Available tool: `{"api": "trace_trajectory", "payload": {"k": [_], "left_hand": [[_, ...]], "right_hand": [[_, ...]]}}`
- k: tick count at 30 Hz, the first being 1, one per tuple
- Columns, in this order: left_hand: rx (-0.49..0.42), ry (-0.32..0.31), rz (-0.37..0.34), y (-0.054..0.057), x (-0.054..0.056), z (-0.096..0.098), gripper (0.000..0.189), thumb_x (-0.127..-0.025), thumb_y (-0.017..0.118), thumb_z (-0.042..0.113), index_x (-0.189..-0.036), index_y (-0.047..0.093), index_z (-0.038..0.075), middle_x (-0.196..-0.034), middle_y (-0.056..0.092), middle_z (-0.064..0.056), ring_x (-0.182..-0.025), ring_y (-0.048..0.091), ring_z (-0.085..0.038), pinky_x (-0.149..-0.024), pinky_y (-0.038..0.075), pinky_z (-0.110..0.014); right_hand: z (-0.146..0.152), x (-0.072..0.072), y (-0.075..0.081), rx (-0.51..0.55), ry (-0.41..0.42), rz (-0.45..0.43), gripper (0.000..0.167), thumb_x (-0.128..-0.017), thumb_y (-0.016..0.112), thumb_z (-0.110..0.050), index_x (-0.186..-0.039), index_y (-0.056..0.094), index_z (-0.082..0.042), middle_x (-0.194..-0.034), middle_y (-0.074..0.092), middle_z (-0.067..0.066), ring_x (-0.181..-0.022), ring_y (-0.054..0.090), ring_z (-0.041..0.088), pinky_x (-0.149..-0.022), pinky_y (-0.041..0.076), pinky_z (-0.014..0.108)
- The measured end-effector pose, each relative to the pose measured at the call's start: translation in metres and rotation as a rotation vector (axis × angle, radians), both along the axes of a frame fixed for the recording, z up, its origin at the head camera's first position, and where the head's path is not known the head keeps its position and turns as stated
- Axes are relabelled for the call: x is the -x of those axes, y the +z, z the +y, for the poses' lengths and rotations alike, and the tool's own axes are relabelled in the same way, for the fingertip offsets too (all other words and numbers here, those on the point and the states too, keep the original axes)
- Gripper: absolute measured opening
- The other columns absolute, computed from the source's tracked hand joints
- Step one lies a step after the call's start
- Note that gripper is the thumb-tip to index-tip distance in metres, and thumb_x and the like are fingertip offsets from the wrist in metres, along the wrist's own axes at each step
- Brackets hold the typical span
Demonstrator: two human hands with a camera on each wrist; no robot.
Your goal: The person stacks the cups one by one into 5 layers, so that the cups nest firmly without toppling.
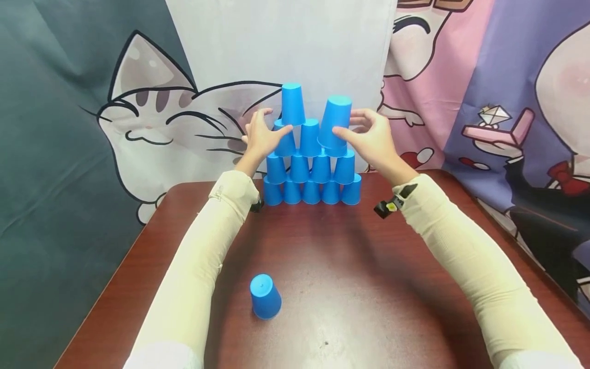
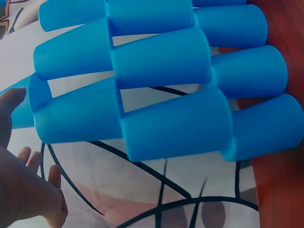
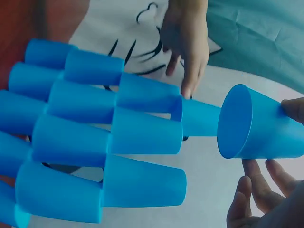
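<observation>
Blue cups stand upside down in a stepped pyramid (image 1: pixel 321 169), with several in each of the two lowest rows and three in the row above. A single cup (image 1: pixel 292 105) stands on that third row, toward the left. My left hand (image 1: pixel 262 136) is beside it with fingers spread and thumb close to its rim, holding nothing. My right hand (image 1: pixel 375 138) grips another upside-down cup (image 1: pixel 335 123) between thumb and fingers. In the right wrist view this held cup (image 3: pixel 266 126) is apart from the stack, its open rim facing the third row.
One more blue cup (image 1: pixel 266 297) stands upside down on the brown table (image 1: pixel 322 256), nearer to me and left of centre. Behind the pyramid hangs a cloth backdrop (image 1: pixel 286 41) with cartoon drawings. Each wrist wears a small black device (image 1: pixel 389 206).
</observation>
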State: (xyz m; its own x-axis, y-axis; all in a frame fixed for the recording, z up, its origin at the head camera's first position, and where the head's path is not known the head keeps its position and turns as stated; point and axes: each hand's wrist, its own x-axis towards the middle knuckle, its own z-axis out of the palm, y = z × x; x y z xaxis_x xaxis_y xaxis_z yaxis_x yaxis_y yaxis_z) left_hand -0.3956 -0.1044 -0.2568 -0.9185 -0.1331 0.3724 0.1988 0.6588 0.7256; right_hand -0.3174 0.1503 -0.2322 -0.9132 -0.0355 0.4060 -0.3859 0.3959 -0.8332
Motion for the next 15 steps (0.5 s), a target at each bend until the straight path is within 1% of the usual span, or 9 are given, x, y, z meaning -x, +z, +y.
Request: {"api": "trace_trajectory", "payload": {"k": [4,9,15], "left_hand": [[-0.022,-0.003,0.014,-0.008,-0.004,-0.008,0.074,-0.087,0.070,0.052,-0.148,0.038,0.023,-0.154,0.035,0.000,-0.139,0.031,-0.026,-0.110,0.020,-0.059],[-0.034,-0.022,0.010,-0.017,-0.008,-0.014,0.078,-0.087,0.071,0.051,-0.149,0.035,0.022,-0.155,0.033,-0.001,-0.140,0.030,-0.028,-0.111,0.020,-0.061],[-0.044,-0.041,-0.006,-0.017,-0.013,-0.017,0.079,-0.087,0.070,0.053,-0.149,0.035,0.020,-0.154,0.034,-0.004,-0.140,0.030,-0.028,-0.112,0.020,-0.062]], "right_hand": [[-0.008,0.019,0.010,-0.043,-0.052,0.008,0.066,-0.085,0.073,-0.052,-0.134,0.056,-0.010,-0.133,0.061,0.010,-0.116,0.059,0.026,-0.097,0.050,0.044],[-0.014,0.042,0.014,-0.086,-0.095,0.025,0.068,-0.086,0.072,-0.053,-0.135,0.055,-0.008,-0.135,0.060,0.010,-0.118,0.059,0.025,-0.097,0.051,0.042],[-0.018,0.060,0.016,-0.100,-0.108,0.009,0.071,-0.086,0.070,-0.055,-0.137,0.053,-0.008,-0.138,0.058,0.009,-0.119,0.060,0.024,-0.097,0.051,0.041]]}}
